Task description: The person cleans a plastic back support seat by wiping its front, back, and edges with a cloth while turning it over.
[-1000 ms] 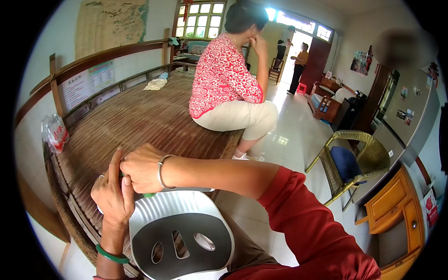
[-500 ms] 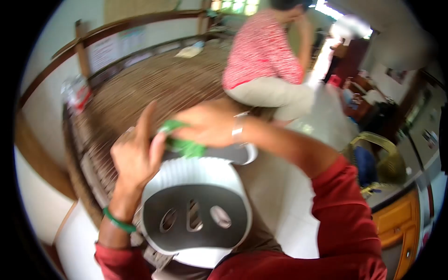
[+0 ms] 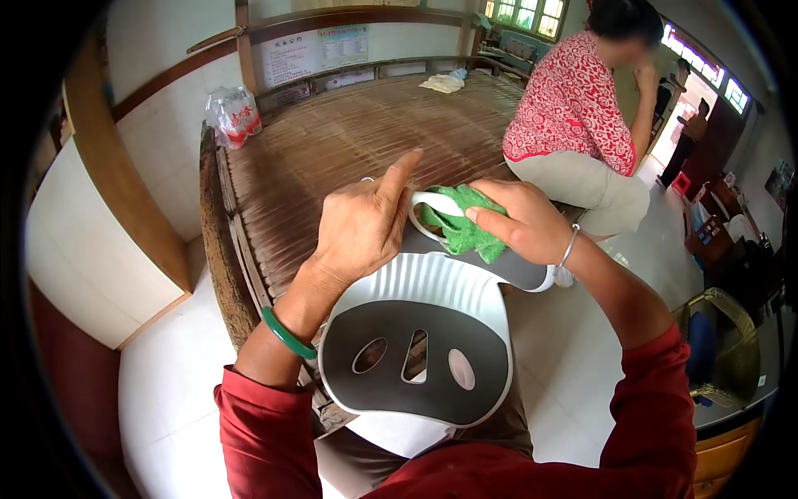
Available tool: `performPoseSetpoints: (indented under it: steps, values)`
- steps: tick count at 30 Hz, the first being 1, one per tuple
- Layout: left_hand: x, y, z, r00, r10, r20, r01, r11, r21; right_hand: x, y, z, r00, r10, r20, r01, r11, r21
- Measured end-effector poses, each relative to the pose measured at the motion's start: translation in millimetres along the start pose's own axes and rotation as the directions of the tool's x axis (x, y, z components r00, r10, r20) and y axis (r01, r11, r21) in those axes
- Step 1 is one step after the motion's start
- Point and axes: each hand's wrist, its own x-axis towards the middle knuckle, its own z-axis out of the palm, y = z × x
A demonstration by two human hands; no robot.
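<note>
A white plastic seat with dark grey pads [image 3: 370, 395] stands upright across my lap; its pad has cut-out holes. At its far end is a white looped rim [image 3: 418, 218]. My left hand [image 3: 359, 223] grips the left side of that rim, index finger sticking up and the other fingers mostly hidden. My right hand [image 3: 525, 223] is closed on a crumpled green cloth [image 3: 479, 234], pressed against the rim, part of which the cloth covers.
A slatted bamboo bed [image 3: 332, 137] with a wooden edge lies ahead. On it are a plastic-wrapped bottle pack [image 3: 234, 116] and a pale cloth [image 3: 442, 83]. A person in a patterned red top [image 3: 569, 104] sits at its right side. A woven basket [image 3: 736, 349] stands at right.
The view has swung left and sharpened. My right hand and the green cloth have moved right along the rim, away from my left hand, which stays at the rim's left side.
</note>
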Motion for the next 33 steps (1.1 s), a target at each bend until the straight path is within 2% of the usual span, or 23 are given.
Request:
performPoseSetpoints:
  steps: [5, 8, 10, 12, 14, 17, 19, 21, 23, 24, 25, 26, 27, 28, 29, 30, 33]
  values:
    - [-1, -2, 0, 1.000, -0.010, 0.024, 0.010, 1.000, 0.014, -6, -3, 1, 0.998, -0.016, -0.061, 0.022, 0.995, 0.099]
    - [-1, 1, -2, 1.000, 0.004, 0.004, -0.005, 1.000, 0.021, -9, 1, 4, 0.986, 0.027, -0.164, 0.006, 0.980, 0.197]
    - [-2, 3, -3, 1.000, 0.014, 0.001, -0.014, 0.999, 0.029, -10, 15, 10, 0.899, 0.073, -0.433, 0.037, 0.970, 0.240]
    - [-3, 2, -1, 0.996, 0.011, 0.091, -0.025, 0.986, 0.162, -14, 29, 12, 0.886, 0.117, -0.449, 0.005, 0.965, 0.263]
    - [-3, 2, -2, 0.997, -0.016, 0.078, 0.004, 0.988, 0.157, -22, 38, 13, 0.868, 0.171, -0.465, -0.035, 0.957, 0.287]
    - [-4, 0, -1, 0.997, -0.064, 0.053, 0.057, 0.991, 0.124, -33, 49, 11, 0.802, 0.206, -0.560, -0.011, 0.943, 0.332]
    - [-4, 3, 0, 0.992, -0.106, 0.063, 0.093, 0.980, 0.176, -34, 51, 2, 0.743, 0.201, -0.638, 0.064, 0.928, 0.366]
    - [-5, 4, 0, 0.993, -0.101, 0.058, 0.090, 0.982, 0.163, -39, 43, -8, 0.743, 0.218, -0.633, 0.050, 0.925, 0.377]
    - [-5, 3, 1, 0.994, -0.092, 0.053, 0.083, 0.985, 0.155, -36, 34, -11, 0.669, 0.029, -0.743, 0.098, 0.987, 0.126]
    - [-5, 3, 3, 0.998, -0.065, 0.008, 0.062, 0.984, 0.167, -34, 23, -19, 0.710, -0.162, -0.685, 0.090, 0.986, -0.139]
    - [-5, 3, 4, 0.999, -0.036, -0.035, 0.041, 0.983, 0.179, -31, 9, -21, 0.754, -0.293, -0.587, 0.132, 0.944, -0.301]
    - [-6, 2, 3, 0.999, -0.027, -0.032, 0.032, 0.984, 0.175, -25, 1, -17, 0.814, -0.322, -0.484, 0.162, 0.925, -0.344]
    - [-8, 2, 2, 0.999, -0.026, -0.029, 0.031, 0.977, 0.211, -17, 5, 1, 0.854, -0.320, -0.411, 0.220, 0.936, -0.273]
    - [-8, 2, 3, 0.999, -0.014, -0.035, 0.022, 0.972, 0.233, -12, 4, 15, 0.880, -0.333, -0.338, 0.244, 0.928, -0.281]
    - [-9, 2, 4, 0.997, -0.003, -0.075, 0.020, 0.972, 0.232, -9, -3, 23, 0.933, -0.193, -0.304, 0.090, 0.942, -0.323]
    - [-9, 5, 2, 0.998, -0.061, -0.025, 0.065, 0.964, 0.257, -3, -1, 27, 0.933, -0.158, -0.323, 0.024, 0.924, -0.381]
    - [-5, 9, 0, 0.999, -0.048, -0.012, 0.049, 0.962, 0.270, 9, 15, 32, 0.931, -0.123, -0.342, -0.025, 0.918, -0.396]
